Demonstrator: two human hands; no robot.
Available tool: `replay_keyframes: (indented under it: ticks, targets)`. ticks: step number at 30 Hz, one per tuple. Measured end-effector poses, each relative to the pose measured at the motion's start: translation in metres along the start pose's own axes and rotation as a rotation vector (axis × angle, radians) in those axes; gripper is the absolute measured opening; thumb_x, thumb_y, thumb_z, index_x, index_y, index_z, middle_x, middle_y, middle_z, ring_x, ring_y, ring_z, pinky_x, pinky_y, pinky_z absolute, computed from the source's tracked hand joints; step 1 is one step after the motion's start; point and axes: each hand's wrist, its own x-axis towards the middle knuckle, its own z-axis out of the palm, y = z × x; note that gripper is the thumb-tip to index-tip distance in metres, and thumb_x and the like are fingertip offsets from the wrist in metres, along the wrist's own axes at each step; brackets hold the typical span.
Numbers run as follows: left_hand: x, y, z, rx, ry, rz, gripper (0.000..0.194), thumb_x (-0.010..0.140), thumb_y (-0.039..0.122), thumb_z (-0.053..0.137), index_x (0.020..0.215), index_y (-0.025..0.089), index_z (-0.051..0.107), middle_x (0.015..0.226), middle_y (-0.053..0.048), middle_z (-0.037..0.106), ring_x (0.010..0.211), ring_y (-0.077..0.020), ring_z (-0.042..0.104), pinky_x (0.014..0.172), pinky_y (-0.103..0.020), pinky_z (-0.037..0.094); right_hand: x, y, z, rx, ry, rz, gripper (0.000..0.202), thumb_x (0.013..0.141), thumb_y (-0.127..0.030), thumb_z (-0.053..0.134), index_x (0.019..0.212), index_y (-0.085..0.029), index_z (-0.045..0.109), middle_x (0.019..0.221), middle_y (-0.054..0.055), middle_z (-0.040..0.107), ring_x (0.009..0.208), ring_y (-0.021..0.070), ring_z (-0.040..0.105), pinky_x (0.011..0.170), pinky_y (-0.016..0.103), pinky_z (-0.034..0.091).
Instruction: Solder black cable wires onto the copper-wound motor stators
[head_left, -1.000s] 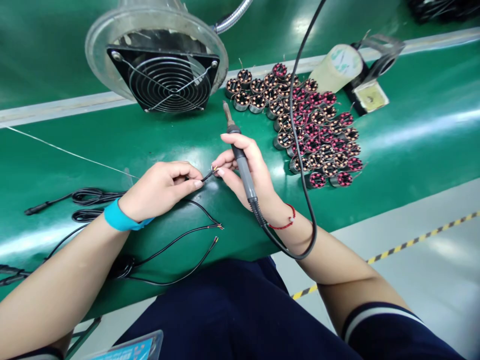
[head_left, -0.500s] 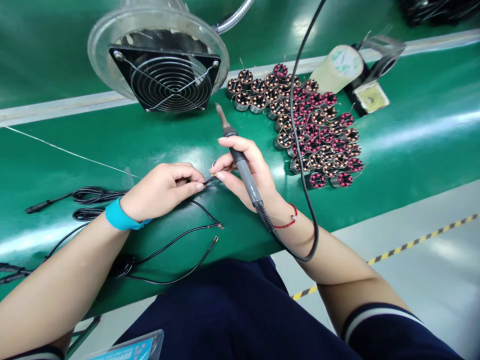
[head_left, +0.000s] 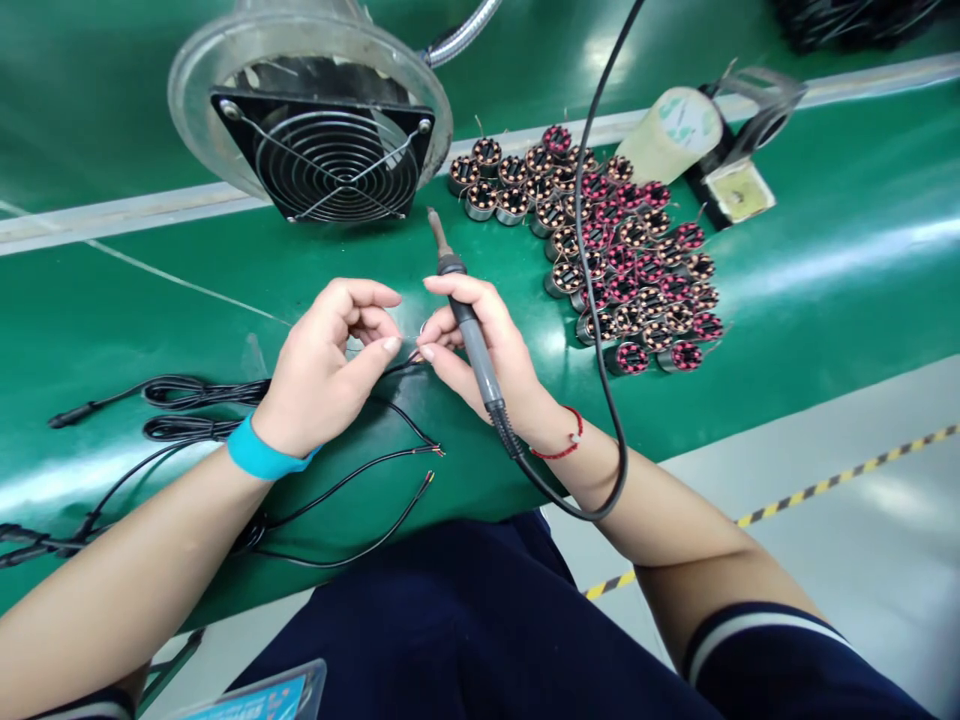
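Note:
My right hand (head_left: 487, 345) holds a grey soldering iron (head_left: 478, 350), its tip pointing up and away. The thumb and fingers of that hand also pinch the stripped end of a black cable (head_left: 405, 368). Just left of it is my left hand (head_left: 334, 365), apart from the cable end, its thumb close against curled fingers. Whatever those fingers hold is too small to make out. A thin pale wire (head_left: 187, 283) runs from the left and passes out of sight behind this hand. More black cables (head_left: 360, 470) with bare coloured ends lie below the hands.
A fan with a wire guard (head_left: 345, 165) hangs behind the hands. Several wound motor stators (head_left: 630, 290) stand grouped at right, near a roll of tape (head_left: 671, 135) and a soldering iron stand (head_left: 739, 190). The iron's cord (head_left: 589, 200) loops past the stators. Coiled cables (head_left: 195, 392) lie left.
My left hand has let go of the black cable and moved up, its fingers lifting away. The thin pale wire has shifted upward. My right hand moved slightly left with the iron and cable end.

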Motion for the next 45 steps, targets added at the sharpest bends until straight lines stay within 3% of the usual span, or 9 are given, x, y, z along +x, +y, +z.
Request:
replay_keyframes:
  ticks: [10,15,18,25,29,33,35,40,45]
  targets:
    - [-0.001,0.0,-0.002,0.07,-0.129,0.114,0.034,0.081,0.019,0.068,0.113,0.02,0.056,0.091,-0.002,0.061,0.078,-0.0119,0.06,0.07,-0.024,0.052,0.001,-0.002,0.0,0.055,-0.028,-0.027,0.046,0.084,-0.013,0.063,0.125,-0.023,0.044,0.085,-0.005,0.061,0.077,0.0064,0.063,0.078,0.022,0.056]
    - [0.004,0.01,-0.023,0.561,-0.244,0.282,0.015,0.089,0.032,0.057,0.094,0.019,0.062,0.088,-0.005,0.062,0.083,-0.0192,0.059,0.079,-0.034,0.048,0.0,-0.003,-0.002,0.032,-0.025,-0.015,0.035,0.088,-0.02,0.06,0.119,-0.023,0.044,0.085,-0.005,0.059,0.077,0.0075,0.062,0.078,0.024,0.056]
    - [0.007,0.013,-0.033,0.704,-0.24,0.267,0.023,0.092,0.031,0.047,0.08,0.018,0.061,0.078,-0.004,0.061,0.076,-0.0183,0.057,0.074,-0.032,0.045,0.0,-0.003,-0.003,0.038,-0.002,-0.009,0.032,0.089,-0.022,0.06,0.116,-0.023,0.043,0.086,-0.004,0.059,0.078,0.0081,0.062,0.076,0.025,0.055]
    - [0.007,-0.002,-0.021,0.542,-0.374,0.078,0.023,0.09,0.034,0.048,0.078,0.019,0.06,0.078,-0.002,0.063,0.073,-0.0167,0.057,0.071,-0.029,0.044,0.0,-0.002,-0.004,0.005,-0.011,-0.001,0.031,0.087,-0.021,0.062,0.113,-0.022,0.044,0.085,-0.004,0.06,0.078,0.0083,0.061,0.077,0.024,0.054]
    - [0.005,-0.005,-0.011,0.348,-0.33,0.019,0.021,0.09,0.035,0.05,0.082,0.019,0.062,0.086,-0.004,0.065,0.082,-0.0184,0.06,0.079,-0.031,0.047,-0.001,-0.001,-0.006,-0.007,-0.045,-0.019,0.032,0.088,-0.021,0.061,0.114,-0.023,0.044,0.086,-0.004,0.06,0.079,0.009,0.061,0.079,0.026,0.053]
    - [0.002,0.003,-0.005,0.002,-0.371,-0.217,0.021,0.089,0.038,0.055,0.086,0.018,0.06,0.072,-0.002,0.063,0.064,-0.0146,0.059,0.062,-0.027,0.049,-0.002,0.002,-0.006,-0.051,-0.077,-0.043,0.032,0.09,-0.024,0.059,0.118,-0.024,0.043,0.088,-0.003,0.059,0.08,0.0103,0.061,0.081,0.027,0.054]
    - [0.001,0.006,-0.003,-0.07,-0.35,-0.265,0.017,0.085,0.034,0.06,0.081,0.018,0.059,0.065,0.001,0.059,0.055,-0.0115,0.053,0.055,-0.024,0.045,-0.003,0.004,-0.004,-0.044,-0.082,-0.058,0.032,0.09,-0.024,0.059,0.12,-0.024,0.044,0.088,-0.003,0.058,0.08,0.0102,0.061,0.08,0.027,0.054]
    - [0.006,0.004,0.0,-0.011,-0.23,-0.255,0.012,0.075,0.026,0.065,0.07,0.017,0.061,0.063,0.001,0.059,0.056,-0.0102,0.049,0.054,-0.023,0.041,-0.003,0.006,-0.004,-0.091,-0.1,-0.059,0.037,0.089,-0.018,0.057,0.124,-0.023,0.046,0.09,-0.003,0.061,0.083,0.0093,0.062,0.081,0.026,0.053]
    - [0.01,-0.007,0.0,0.118,-0.166,-0.268,0.01,0.074,0.022,0.063,0.065,0.017,0.062,0.059,0.001,0.057,0.053,-0.0103,0.047,0.053,-0.024,0.038,-0.004,-0.017,-0.019,-0.302,-0.019,0.055,0.042,0.094,-0.019,0.051,0.135,-0.026,0.046,0.102,0.0,0.068,0.094,0.0133,0.067,0.091,0.031,0.054]
